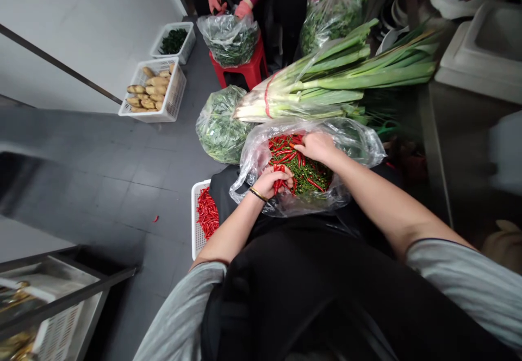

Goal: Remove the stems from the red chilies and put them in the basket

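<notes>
A clear plastic bag (359, 143) is held on the person's lap, and a big pile of red and green chilies (304, 170) is seen inside it. A small bunch of red chilies (279, 180) is held in the left hand (271, 182), with the fingers curled around it. The right hand (317, 146) is laid on top of the pile, with the fingers open and a little spread, and nothing can be seen held in it. A gold bracelet (258, 193) is worn on the left wrist. Just left of the lap, a white plastic basket (194, 225) is set on the floor, and a heap of red chilies (207, 213) is seen in it, with no green ones showing. Part of the basket is hidden behind the left arm. One lone chili (155, 219) is lying on the grey floor tiles (110, 165). Only a small heap is in the basket so far, and most of the chilies are left in the bag. Farther off, a bundle of long leeks (326, 81) is tied with a red band (266, 95), and a bag of green leaves (222, 124) is set beside it. A co-worker's hands (228, 8) in pink gloves are seen at a bag of greens (228, 40) on a red stool (240, 70)
</notes>
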`<state>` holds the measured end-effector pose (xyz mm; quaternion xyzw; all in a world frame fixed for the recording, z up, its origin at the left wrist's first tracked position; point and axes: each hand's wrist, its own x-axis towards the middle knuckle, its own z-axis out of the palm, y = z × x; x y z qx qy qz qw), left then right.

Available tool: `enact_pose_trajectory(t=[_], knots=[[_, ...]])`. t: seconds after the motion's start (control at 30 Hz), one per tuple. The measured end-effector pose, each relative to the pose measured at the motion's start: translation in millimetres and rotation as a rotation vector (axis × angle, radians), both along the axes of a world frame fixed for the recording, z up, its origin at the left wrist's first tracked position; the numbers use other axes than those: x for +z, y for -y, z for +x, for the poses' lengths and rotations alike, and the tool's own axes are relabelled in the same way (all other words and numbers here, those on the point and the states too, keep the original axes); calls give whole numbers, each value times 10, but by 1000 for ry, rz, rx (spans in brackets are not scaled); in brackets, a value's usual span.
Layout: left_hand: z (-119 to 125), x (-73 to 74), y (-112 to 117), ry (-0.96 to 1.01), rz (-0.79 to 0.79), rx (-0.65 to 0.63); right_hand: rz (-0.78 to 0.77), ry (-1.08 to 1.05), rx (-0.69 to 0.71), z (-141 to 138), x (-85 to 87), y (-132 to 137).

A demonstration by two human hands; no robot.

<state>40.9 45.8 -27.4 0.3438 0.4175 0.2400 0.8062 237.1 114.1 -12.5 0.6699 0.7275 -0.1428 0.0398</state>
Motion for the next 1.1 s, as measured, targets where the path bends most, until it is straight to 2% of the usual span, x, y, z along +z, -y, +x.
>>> enact_pose_trajectory(t=[0.07,0.13,0.23,0.3,0.4,0.5,0.57,0.7,0.77,0.87,0.97,1.03,1.1], knots=[[-8,-8,3,-28,13,69,-39,27,54,-14,-69,-3],[2,-21,15,-82,97,154,-19,2,92,94,-125,111],[79,-27,16,-181,369,191,-13,-91,164,338,-151,393],[166,-24,-16,-250,588,101,-16,-182,247,456,-124,572],[302,-30,-120,-378,828,-135,11,-302,384,507,-32,733],[414,-45,-259,-492,928,-373,40,-288,472,434,74,753],[472,-45,-338,-618,955,-425,35,-177,438,332,115,717],[475,-39,-420,-895,891,-299,-27,95,222,146,65,615],[378,-47,-436,-893,808,-207,-87,147,159,164,8,571],[189,-64,-433,-640,634,-52,-145,34,195,332,-20,536],[131,-67,-368,-303,440,57,-138,-259,304,465,82,542],[187,-60,-289,-145,315,42,-120,-416,325,451,198,567],[265,-56,-202,-52,189,-41,-73,-470,278,374,302,604]])
